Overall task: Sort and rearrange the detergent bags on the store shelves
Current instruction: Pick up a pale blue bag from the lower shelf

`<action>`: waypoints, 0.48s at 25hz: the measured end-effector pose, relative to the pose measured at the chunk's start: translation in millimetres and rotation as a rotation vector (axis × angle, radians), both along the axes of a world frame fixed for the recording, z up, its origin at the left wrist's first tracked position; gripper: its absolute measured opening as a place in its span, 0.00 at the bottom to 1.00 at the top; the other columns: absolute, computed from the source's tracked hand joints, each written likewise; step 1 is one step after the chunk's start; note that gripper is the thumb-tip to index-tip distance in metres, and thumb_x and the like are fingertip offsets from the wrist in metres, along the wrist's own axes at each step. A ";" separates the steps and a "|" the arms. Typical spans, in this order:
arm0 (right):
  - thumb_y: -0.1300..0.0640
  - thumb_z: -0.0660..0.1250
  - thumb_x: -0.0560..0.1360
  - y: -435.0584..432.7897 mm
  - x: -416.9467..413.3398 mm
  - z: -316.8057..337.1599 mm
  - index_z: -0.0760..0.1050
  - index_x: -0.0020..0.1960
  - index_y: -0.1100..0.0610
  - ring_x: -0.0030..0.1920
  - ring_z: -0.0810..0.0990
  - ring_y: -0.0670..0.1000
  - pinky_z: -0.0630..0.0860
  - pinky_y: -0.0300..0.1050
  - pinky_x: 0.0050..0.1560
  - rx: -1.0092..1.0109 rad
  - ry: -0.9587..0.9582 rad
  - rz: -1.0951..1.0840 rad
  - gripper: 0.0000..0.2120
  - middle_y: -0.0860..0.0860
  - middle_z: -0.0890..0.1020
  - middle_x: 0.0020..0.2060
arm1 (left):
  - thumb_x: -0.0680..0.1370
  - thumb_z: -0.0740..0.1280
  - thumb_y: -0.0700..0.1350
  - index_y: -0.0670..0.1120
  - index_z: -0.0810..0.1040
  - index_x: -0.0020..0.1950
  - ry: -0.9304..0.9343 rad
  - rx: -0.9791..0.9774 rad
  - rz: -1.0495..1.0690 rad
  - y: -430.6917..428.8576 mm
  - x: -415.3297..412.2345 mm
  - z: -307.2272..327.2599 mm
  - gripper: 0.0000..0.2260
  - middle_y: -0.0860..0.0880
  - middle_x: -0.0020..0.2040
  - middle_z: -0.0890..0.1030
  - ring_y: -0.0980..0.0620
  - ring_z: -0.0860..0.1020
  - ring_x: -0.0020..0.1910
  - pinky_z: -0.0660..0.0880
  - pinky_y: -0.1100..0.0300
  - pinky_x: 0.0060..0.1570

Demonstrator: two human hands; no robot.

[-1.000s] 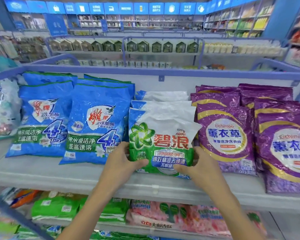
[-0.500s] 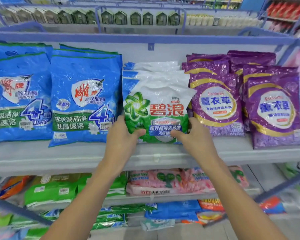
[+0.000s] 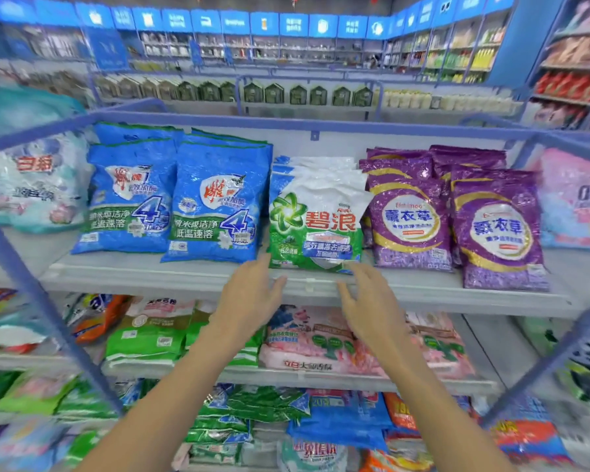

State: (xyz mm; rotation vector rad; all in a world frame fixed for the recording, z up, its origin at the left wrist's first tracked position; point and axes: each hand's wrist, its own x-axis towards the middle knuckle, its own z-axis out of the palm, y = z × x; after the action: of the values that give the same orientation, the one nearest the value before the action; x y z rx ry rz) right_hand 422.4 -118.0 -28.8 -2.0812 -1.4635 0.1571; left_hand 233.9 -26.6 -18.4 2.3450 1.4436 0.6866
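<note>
A green-and-white detergent bag point(image 3: 315, 223) leans at the front of a row of like bags on the top shelf point(image 3: 184, 279), between blue bags point(image 3: 215, 202) and purple bags point(image 3: 411, 219). My left hand point(image 3: 252, 294) hovers just below the bag's lower left corner, fingers relaxed and holding nothing. My right hand point(image 3: 368, 298) hovers below its lower right corner, fingers spread and empty. Neither hand touches the bag.
A second blue bag point(image 3: 126, 195) and a white bag point(image 3: 31, 189) stand to the left, another purple bag point(image 3: 498, 229) and a pink bag point(image 3: 573, 202) to the right. Lower shelves hold green bags point(image 3: 147, 335), pink bags point(image 3: 307, 342) and mixed bags. Blue frame bars point(image 3: 24, 267) flank the shelves.
Both hands have let go of the green-and-white bag and drawn back below the shelf edge. The bag stays leaning on the shelf. The view has tilted up.
</note>
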 end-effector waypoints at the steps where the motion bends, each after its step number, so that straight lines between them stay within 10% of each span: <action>1: 0.46 0.58 0.85 -13.9 -2.8 -0.9 0.63 0.79 0.56 0.78 0.62 0.52 0.58 0.46 0.77 -0.021 -0.003 0.024 0.26 0.51 0.67 0.78 | 0.82 0.64 0.53 0.43 0.67 0.77 0.012 -0.004 -0.001 -12.3 -3.9 -5.0 0.26 0.40 0.65 0.78 0.40 0.75 0.66 0.72 0.47 0.63; 12: 0.35 0.57 0.81 -194.4 37.3 -6.9 0.63 0.80 0.49 0.79 0.61 0.49 0.58 0.48 0.78 0.012 0.084 -0.161 0.31 0.47 0.66 0.79 | 0.81 0.59 0.64 0.50 0.67 0.79 0.000 -0.033 -0.181 -144.8 42.4 -31.9 0.30 0.49 0.79 0.65 0.47 0.60 0.80 0.60 0.49 0.78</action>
State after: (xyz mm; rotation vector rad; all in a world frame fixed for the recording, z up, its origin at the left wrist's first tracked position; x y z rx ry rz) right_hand 459.7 -312.3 -35.7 -2.1452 -1.2394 0.1694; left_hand 276.3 -171.3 -50.3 2.4125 1.2129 0.6096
